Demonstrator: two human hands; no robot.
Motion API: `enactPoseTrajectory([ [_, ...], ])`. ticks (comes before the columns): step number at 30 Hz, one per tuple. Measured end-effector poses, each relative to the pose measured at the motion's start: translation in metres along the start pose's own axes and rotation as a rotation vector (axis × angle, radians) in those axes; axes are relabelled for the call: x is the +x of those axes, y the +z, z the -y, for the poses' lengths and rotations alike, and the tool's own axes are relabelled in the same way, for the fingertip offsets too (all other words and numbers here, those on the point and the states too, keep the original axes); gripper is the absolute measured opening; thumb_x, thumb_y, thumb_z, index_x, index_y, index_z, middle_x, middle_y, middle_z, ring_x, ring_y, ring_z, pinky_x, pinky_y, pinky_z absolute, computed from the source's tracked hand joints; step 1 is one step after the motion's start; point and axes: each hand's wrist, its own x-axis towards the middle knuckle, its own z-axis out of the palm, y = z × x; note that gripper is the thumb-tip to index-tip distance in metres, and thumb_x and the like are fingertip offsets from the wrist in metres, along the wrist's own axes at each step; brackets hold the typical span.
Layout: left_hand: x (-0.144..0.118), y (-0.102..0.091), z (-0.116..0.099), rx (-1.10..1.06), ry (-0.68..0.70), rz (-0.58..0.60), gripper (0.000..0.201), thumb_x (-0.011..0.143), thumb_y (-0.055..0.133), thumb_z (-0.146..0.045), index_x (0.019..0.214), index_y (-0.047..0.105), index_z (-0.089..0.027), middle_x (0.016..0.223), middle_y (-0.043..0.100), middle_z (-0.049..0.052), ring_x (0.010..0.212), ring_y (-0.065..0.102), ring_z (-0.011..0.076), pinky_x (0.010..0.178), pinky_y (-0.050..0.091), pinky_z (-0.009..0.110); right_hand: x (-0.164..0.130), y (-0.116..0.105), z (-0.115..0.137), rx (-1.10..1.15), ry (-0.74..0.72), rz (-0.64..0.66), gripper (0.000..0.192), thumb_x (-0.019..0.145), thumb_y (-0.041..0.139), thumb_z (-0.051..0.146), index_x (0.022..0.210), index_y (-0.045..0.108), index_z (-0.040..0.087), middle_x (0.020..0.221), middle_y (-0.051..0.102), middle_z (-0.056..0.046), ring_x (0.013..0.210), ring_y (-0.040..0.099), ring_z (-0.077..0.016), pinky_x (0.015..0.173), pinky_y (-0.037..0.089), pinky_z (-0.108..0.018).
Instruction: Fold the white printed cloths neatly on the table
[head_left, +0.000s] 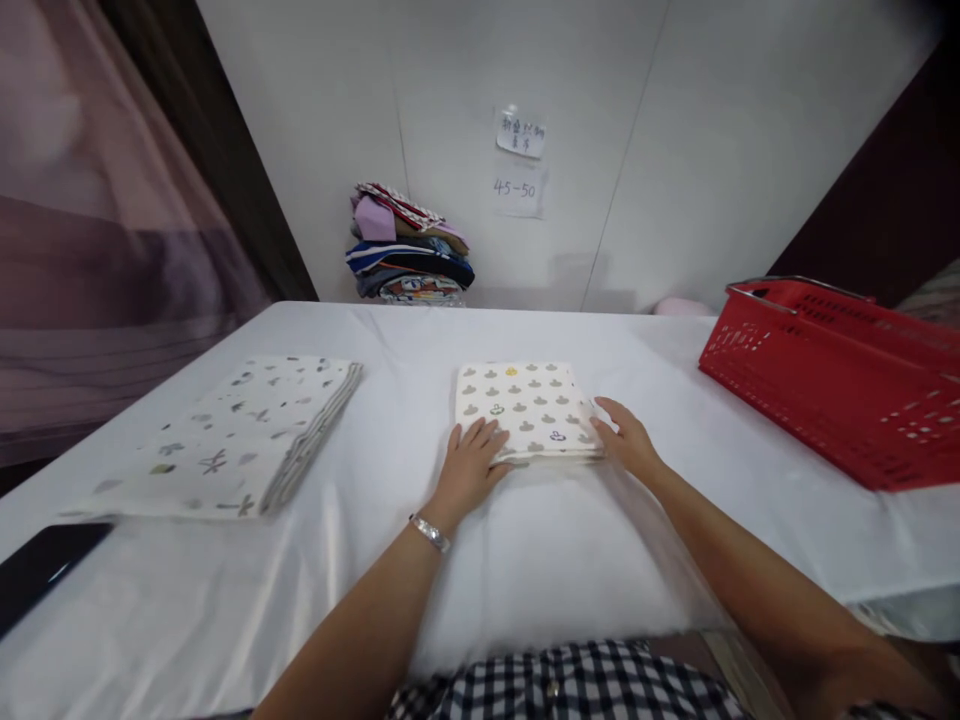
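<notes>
Here's the folded patterned cloth (525, 408), mid-surface (390, 570), likely soft, light, best gripped by its layered edges; left hand (469, 470) resting, fingers spread, near-left corner; right hand (631, 442) at the right edge, pinch unclear.

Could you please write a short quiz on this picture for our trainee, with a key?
1. True or false: a bracelet is on the person's left wrist.

2. Multiple choice: what colour is the basket at the right of the picture?
A) blue
B) red
C) green

3. Fill in the missing word: the left hand rests on a folded, patterned ____, and the right hand is at its right edge.

Key: 1. True. 2. B. 3. cloth.
</notes>
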Motion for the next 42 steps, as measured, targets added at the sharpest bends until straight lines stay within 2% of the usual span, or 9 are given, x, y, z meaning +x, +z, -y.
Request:
enactPoseTrajectory([
  [4, 0.000, -0.003, -0.001, -0.078, 0.025, -0.059, 0.037, 0.089, 0.048, -0.043, 0.120, 0.057, -0.024, 0.134, 0.051, 0.007, 0.130, 0.038, 0.0247, 0.110, 0.020, 0.054, -0.024, -0.007, 0.012, 0.003, -0.322, 0.019, 0.033, 0.089, 0.047, 0.042, 0.112, 0.064, 0.026, 0.124, 0.058, -0.007, 0.120, 0.048, -0.0241, 0.100, 0.042, -0.045],
  [7, 0.001, -0.004, -0.003, -0.113, 0.041, -0.109, 0.030, 0.091, 0.045, -0.039, 0.112, 0.062, -0.024, 0.127, 0.057, 0.005, 0.126, 0.043, 0.0222, 0.110, 0.021, 0.052, -0.033, -0.006, 0.018, -0.064, -0.412, 0.062, 0.030, 0.090, 0.046, 0.040, 0.106, 0.067, 0.026, 0.117, 0.063, -0.006, 0.119, 0.049, -0.0245, 0.101, 0.041, -0.046],
  [13, 0.004, -0.001, -0.006, -0.126, 0.075, -0.178, 0.023, 0.091, 0.047, -0.032, 0.102, 0.066, -0.024, 0.112, 0.064, 0.004, 0.108, 0.053, 0.0194, 0.104, 0.032, 0.047, -0.030, 0.001, 0.018, -0.194, -0.401, 0.099, 0.034, 0.093, 0.038, 0.038, 0.107, 0.068, 0.027, 0.110, 0.066, -0.006, 0.114, 0.053, -0.0252, 0.099, 0.040, -0.047],
  [19, 0.008, -0.004, -0.014, -0.094, 0.123, -0.235, 0.023, 0.092, 0.044, -0.026, 0.096, 0.067, -0.023, 0.098, 0.067, 0.003, 0.095, 0.055, 0.0186, 0.090, 0.042, 0.040, -0.034, 0.003, 0.022, -0.147, -0.417, -0.041, 0.032, 0.094, 0.037, 0.031, 0.102, 0.067, 0.023, 0.102, 0.067, -0.008, 0.101, 0.057, -0.0229, 0.092, 0.042, -0.045],
  [22, 0.007, -0.006, -0.016, -0.090, 0.114, -0.234, 0.024, 0.092, 0.043, -0.025, 0.096, 0.066, -0.023, 0.094, 0.067, 0.004, 0.093, 0.056, 0.0189, 0.088, 0.042, 0.040, -0.036, 0.003, 0.021, -0.136, -0.438, -0.015, 0.032, 0.094, 0.037, 0.030, 0.104, 0.066, 0.023, 0.103, 0.066, -0.009, 0.101, 0.057, -0.0235, 0.092, 0.042, -0.047],
  [25, 0.006, -0.006, -0.014, -0.113, 0.133, -0.183, 0.025, 0.092, 0.042, -0.025, 0.093, 0.067, -0.022, 0.093, 0.066, 0.004, 0.092, 0.056, 0.0188, 0.086, 0.044, 0.039, -0.037, 0.003, 0.017, -0.129, -0.479, 0.029, 0.031, 0.094, 0.038, 0.031, 0.105, 0.066, 0.024, 0.104, 0.066, -0.009, 0.101, 0.057, -0.0230, 0.092, 0.042, -0.045],
  [28, 0.005, -0.005, -0.012, -0.140, 0.136, -0.156, 0.020, 0.090, 0.049, -0.030, 0.096, 0.066, -0.023, 0.096, 0.065, 0.005, 0.092, 0.056, 0.0194, 0.084, 0.045, 0.039, -0.038, 0.002, 0.013, -0.129, -0.490, 0.040, 0.028, 0.093, 0.042, 0.033, 0.106, 0.065, 0.025, 0.107, 0.065, -0.008, 0.101, 0.057, -0.0224, 0.092, 0.043, -0.044],
  [31, 0.005, -0.004, -0.011, -0.127, 0.123, -0.171, 0.018, 0.087, 0.054, -0.032, 0.098, 0.065, -0.023, 0.098, 0.065, 0.005, 0.093, 0.055, 0.0205, 0.083, 0.045, 0.039, -0.038, 0.002, 0.011, -0.139, -0.487, 0.022, 0.027, 0.093, 0.043, 0.034, 0.107, 0.065, 0.025, 0.109, 0.065, -0.007, 0.102, 0.057, -0.0221, 0.092, 0.043, -0.043],
  [42, 0.008, -0.002, -0.017, -0.018, 0.161, -0.208, 0.023, 0.092, 0.045, -0.027, 0.090, 0.067, -0.021, 0.089, 0.065, 0.004, 0.086, 0.055, 0.0193, 0.077, 0.046, 0.036, -0.028, 0.003, 0.018, -0.207, -0.447, -0.029, 0.031, 0.095, 0.036, 0.027, 0.103, 0.065, 0.024, 0.102, 0.067, -0.007, 0.099, 0.056, -0.0213, 0.091, 0.039, -0.042],
])
